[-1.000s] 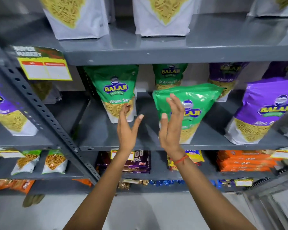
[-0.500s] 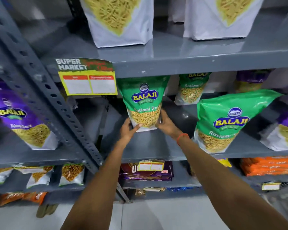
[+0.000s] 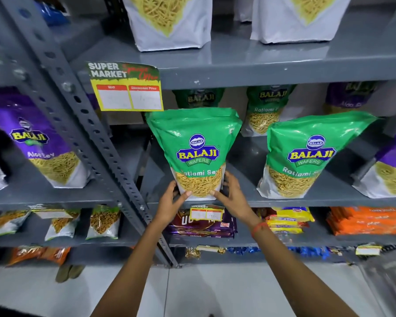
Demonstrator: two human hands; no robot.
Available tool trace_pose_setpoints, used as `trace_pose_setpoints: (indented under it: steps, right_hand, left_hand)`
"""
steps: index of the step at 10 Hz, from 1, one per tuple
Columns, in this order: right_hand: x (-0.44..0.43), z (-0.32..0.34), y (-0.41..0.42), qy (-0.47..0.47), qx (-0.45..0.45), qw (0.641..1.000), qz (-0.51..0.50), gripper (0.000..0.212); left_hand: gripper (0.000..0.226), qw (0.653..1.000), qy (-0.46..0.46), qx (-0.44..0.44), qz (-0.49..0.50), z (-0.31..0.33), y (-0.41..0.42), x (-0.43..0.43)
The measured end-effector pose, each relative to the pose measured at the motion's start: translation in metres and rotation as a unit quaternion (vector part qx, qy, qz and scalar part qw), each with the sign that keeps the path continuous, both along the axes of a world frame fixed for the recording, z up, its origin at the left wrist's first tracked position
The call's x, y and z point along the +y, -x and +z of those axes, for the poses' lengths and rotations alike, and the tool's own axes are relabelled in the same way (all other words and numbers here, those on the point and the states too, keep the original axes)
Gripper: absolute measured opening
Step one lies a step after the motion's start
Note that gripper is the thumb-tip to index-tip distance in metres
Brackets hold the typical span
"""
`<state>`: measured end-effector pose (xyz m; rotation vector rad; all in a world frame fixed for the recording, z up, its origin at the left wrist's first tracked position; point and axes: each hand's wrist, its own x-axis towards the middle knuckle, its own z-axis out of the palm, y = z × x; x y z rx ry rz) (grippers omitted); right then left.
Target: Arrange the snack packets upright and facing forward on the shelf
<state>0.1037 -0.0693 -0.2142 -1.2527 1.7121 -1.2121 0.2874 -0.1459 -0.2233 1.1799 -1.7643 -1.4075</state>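
Note:
A green Balaji Ratlami Sev packet (image 3: 196, 145) stands upright at the front edge of the grey shelf (image 3: 306, 201), its label toward me. My left hand (image 3: 169, 203) grips its lower left corner and my right hand (image 3: 232, 197) grips its lower right corner. A second green packet (image 3: 306, 154) stands upright to the right, label forward, untouched. Two more green packets (image 3: 266, 108) stand at the back of the same shelf.
Purple Balaji packets stand at the left (image 3: 41, 143) and far right (image 3: 391, 172). A slanted perforated post (image 3: 94, 133) divides the racks. A yellow price tag (image 3: 126, 88) hangs from the upper shelf, which bears white packets (image 3: 169, 21). Biscuit packs (image 3: 366, 221) fill the lower shelf.
Both hands left the right-hand green packet, took hold of the left green packet at the back and drew it forward to the shelf's front edge. My view shifted left and closer.

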Motion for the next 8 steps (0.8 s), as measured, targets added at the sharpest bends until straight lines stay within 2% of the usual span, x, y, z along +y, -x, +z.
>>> trace_pose_setpoints:
  steps: [1,3,4,5,6,7,8]
  right_hand:
    - [0.002,0.004,-0.001,-0.008,0.002,1.000,-0.001,0.068]
    - [0.006,0.014,-0.003,-0.026,0.004,1.000,0.009,0.067]
    - [0.006,0.018,-0.001,-0.047,0.105,0.993,0.024,0.066]
    - [0.009,0.026,-0.001,-0.124,0.315,0.941,0.023,0.061]
    - [0.016,0.058,0.000,-0.188,0.395,0.898,0.048,0.049]
    - [0.032,0.100,0.006,-0.213,0.426,0.873,0.106,0.039]
    - [0.052,0.157,0.024,-0.183,0.476,0.853,0.112,0.041]
  left_hand:
    - [0.055,1.000,0.004,-0.011,0.002,0.003,-0.002,0.002]
    - [0.042,0.999,-0.014,-0.034,-0.002,0.011,-0.006,0.008]
    - [0.046,0.996,-0.011,-0.084,0.008,0.022,-0.003,0.013]
    - [0.040,0.956,0.062,-0.282,0.049,0.042,0.003,0.021]
    - [0.029,0.891,0.094,-0.437,0.084,0.080,0.020,0.042]
    - [0.027,0.858,0.128,-0.497,0.039,0.121,0.052,0.072]
    - [0.027,0.847,0.196,-0.494,-0.017,0.171,0.094,0.094]
